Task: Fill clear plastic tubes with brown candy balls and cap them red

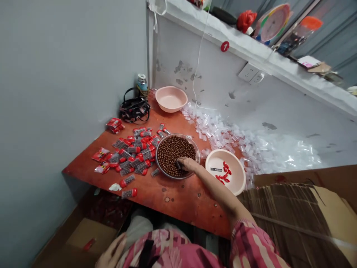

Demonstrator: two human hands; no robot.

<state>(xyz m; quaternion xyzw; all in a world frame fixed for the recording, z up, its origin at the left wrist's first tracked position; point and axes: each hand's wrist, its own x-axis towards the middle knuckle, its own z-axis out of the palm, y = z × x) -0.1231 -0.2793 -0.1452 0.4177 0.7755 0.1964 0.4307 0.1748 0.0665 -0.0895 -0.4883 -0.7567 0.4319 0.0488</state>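
My right hand (187, 164) reaches into a steel bowl (198, 156) full of small brown balls (174, 149). Its fingers are closed around what looks like a small clear tube (178, 164), mostly hidden by the hand and the balls. Down by my lap, my left hand (112, 252) holds nothing, its fingers stretched and a little apart. Left of the bowl lies a heap of filled clear tubes (136, 160) with red caps. To its right, a pale basin (240, 175) holds several red caps (224, 174) and a small dark strip (216, 169).
Many empty clear tubes (220, 132) are spread along the wall. A pink basin (171, 99), a black handbag (135, 109) and a can (142, 82) stand at the back. Red packets (115, 125) lie at left. Stacked cardboard (281, 208) is at right, with a shelf (240, 41) above.
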